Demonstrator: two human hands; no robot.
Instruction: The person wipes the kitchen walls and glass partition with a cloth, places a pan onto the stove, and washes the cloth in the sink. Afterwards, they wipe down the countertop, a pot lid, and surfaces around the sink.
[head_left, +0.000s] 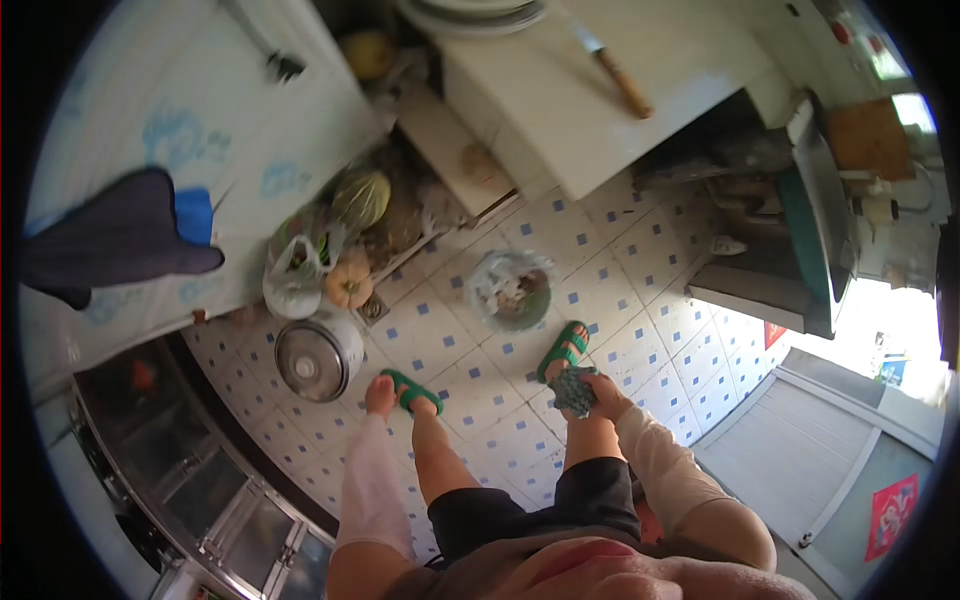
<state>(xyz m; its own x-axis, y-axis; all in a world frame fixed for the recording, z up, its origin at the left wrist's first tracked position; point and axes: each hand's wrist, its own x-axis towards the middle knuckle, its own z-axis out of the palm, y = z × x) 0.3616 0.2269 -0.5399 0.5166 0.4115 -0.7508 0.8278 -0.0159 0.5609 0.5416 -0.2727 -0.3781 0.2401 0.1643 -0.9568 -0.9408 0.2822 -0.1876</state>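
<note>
My right hand (606,396) is closed around a bunched grey-green patterned cloth (573,391), held in front of my right leg above the green slipper (564,350). My left hand (380,396) hangs low beside my left foot, which wears another green slipper (412,392). It is seen from above, with its fingers mostly out of sight, and no object shows in it. Closest to that hand is a silver round-lidded pot or cooker (318,357) on the floor. Both forearms are in pale sleeves.
A lined waste bin (512,290) holding scraps stands on the tiled floor (470,400). A knife (622,82) lies on the white counter (550,120). Pumpkins (349,284) and a plastic bag (293,280) sit at left, near a covered table (240,120) with a dark cloth (130,235).
</note>
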